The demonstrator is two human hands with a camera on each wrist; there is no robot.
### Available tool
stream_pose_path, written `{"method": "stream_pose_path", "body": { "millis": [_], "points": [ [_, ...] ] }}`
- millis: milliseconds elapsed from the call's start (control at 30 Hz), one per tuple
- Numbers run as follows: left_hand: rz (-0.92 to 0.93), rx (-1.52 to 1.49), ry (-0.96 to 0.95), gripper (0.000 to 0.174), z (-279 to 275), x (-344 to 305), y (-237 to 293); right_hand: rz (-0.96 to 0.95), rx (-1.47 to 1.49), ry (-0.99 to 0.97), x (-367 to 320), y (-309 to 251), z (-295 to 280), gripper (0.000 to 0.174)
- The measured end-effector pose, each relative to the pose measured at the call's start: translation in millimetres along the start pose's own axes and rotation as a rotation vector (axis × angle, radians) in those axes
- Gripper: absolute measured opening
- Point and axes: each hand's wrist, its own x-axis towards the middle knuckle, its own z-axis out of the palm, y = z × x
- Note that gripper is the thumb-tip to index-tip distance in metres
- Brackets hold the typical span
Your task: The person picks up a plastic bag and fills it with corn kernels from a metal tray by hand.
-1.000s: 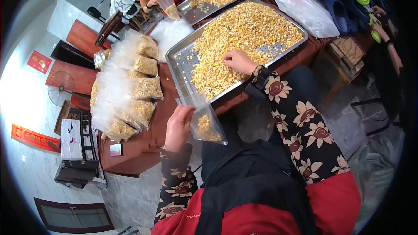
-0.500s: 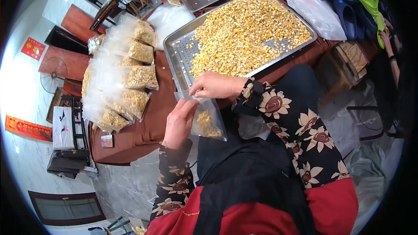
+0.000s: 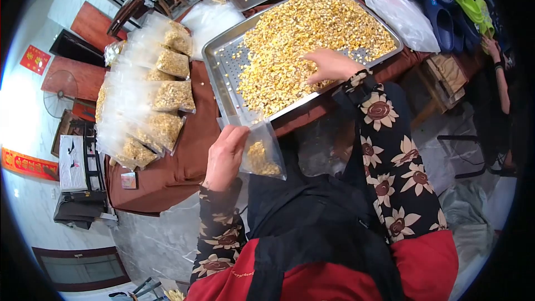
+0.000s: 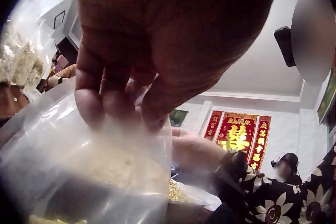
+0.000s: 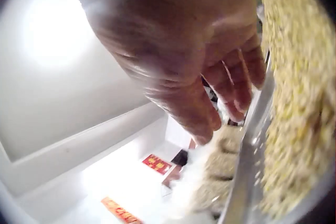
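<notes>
Pinching a clear bag [image 3: 262, 150] near its top, the left hand [image 3: 224, 159] has it slanting down rightward, corn inside. Beyond that grip is the tray [image 3: 224, 62] of loose corn [image 3: 317, 28]; the right hand [image 3: 334, 66], nearer the heap, has thumb and fingers apart. Filled bags [image 3: 174, 96] lie left of the left hand.

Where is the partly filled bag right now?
In the head view, the partly filled bag is in the left hand, by the front-left corner of the nearer tray.
</notes>
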Motion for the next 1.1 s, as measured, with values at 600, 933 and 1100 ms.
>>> {"method": "stream_pose_path", "body": {
  "millis": [600, 933, 1100],
  "points": [
    [0.023, -0.028, 0.009, 0.01, 0.4, -0.2, 0.0, 0.003, 0.244, 0.473, 20.0, -8.2, 35.3, 0.021],
    [-0.006, -0.008, 0.003, 0.01, 0.6, -0.3, 3.8, -0.053, 0.577, 0.383, 30.1, -48.9, 21.2, 0.024],
    [0.003, 0.002, -0.009, 0.01, 1.9, 2.4, 5.7, -0.321, 0.744, 0.159, 22.1, -112.7, 28.1, 0.027]
  ]
}}
